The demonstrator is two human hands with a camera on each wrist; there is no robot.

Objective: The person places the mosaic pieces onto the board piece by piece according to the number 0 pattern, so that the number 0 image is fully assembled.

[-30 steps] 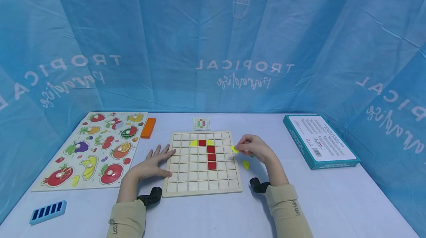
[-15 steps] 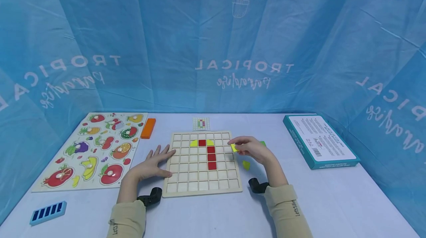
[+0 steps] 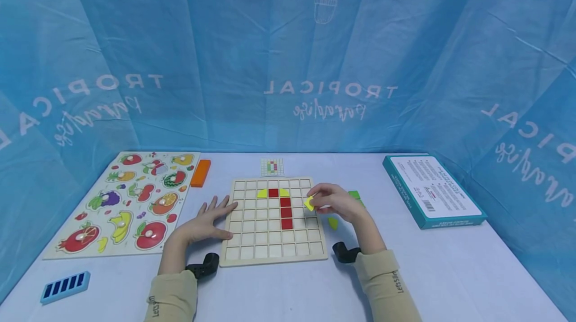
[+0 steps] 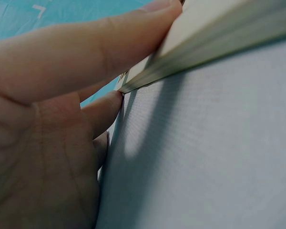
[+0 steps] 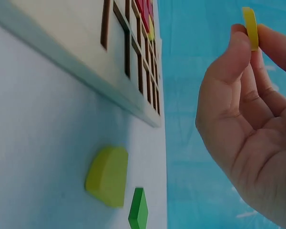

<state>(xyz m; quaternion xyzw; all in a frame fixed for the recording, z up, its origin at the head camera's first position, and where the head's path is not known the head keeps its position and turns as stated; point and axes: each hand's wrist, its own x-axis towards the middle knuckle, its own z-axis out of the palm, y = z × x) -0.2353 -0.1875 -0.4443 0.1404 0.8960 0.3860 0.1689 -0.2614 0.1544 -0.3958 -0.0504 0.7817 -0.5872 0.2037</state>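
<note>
Head view: yellow tile held over the grid board

Head view, centre of table: wooden board (image 3: pixel 272 219) with a column of red tiles (image 3: pixel 286 212) and two yellow curved tiles (image 3: pixel 262 193) flanking the top red one. Right hand (image 3: pixel 335 203) at 3 o'clock of the board, thumb and fingers pinching a yellow tile (image 3: pixel 309 203) held clear above the right-hand cells, not yet seated. Right wrist view: same tile (image 5: pixel 250 27) on edge between thumb and fingertips, well off the surface. Left hand (image 3: pixel 207 222) at 9 o'clock, fingers straight and spread, flat on the table and pressing the board's left edge; left wrist view confirms fingers against that edge, gripping nothing.

Loose on the table past the board's right edge: a spare yellow piece (image 3: pixel 332 222) at 4 o'clock and green pieces (image 3: pixel 354 194) behind the hand. Pattern card (image 3: pixel 272 167) at 12 o'clock, fruit puzzle (image 3: pixel 130 199) far left, box (image 3: pixel 432 191) far right.

Step in hand, as judged: carrying a tile to its cell. Next move likely needs turning the tile flat, matching its curve to the pattern, lowering squarely into one cell while bracing the board.

Against a second ago: tile and right hand shifted leftward from beyond the right edge to over the board; green pieces now uncovered; left hand unmoved
</note>
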